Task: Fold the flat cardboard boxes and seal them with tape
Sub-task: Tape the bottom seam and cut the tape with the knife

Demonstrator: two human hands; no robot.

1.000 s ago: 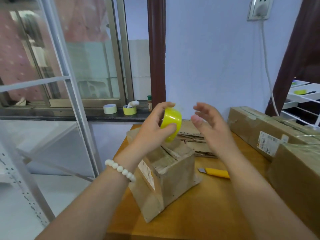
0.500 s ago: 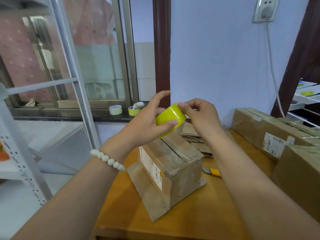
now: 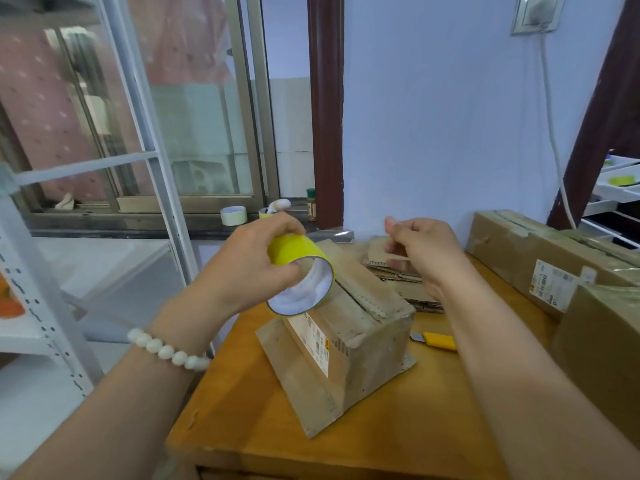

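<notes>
Left fingers (image 3: 289, 225): curling over the top of a roll of yellow tape (image 3: 294, 252), the thumb pressing its near side; the left hand (image 3: 242, 268) is gripping the roll firmly.
Right fingers (image 3: 393, 224): curling loosely, forefinger and thumb sitting apart; whether they are pinching a clear tape end is not possible to tell.
Right hand (image 3: 426, 258): hovering level with the roll and a little to its right, not touching it.
Tape roll: hanging in the air just above the far left corner of the box, its white core facing the viewer and tipping downward.
Folded cardboard box (image 3: 349, 337): standing on the wooden surface (image 3: 398, 431) with its top flaps lying closed; no tape is showing on them.
Top seam: running away from the viewer, from the near right toward the far left, so its far end is lying directly under the roll.
Turning point: the box is sitting below and between both hands; the left hand is nearer, and the tape would need to travel along the seam toward the viewer.
Likely step: freeing a tape end before laying it on the seam.
Utility knife (image 3: 437, 341): lying on the surface just right of the box.
Flat cardboard (image 3: 398, 275): lying stacked behind the box, waiting to be folded.
Larger boxes (image 3: 519, 251): sitting along the right edge.
</notes>
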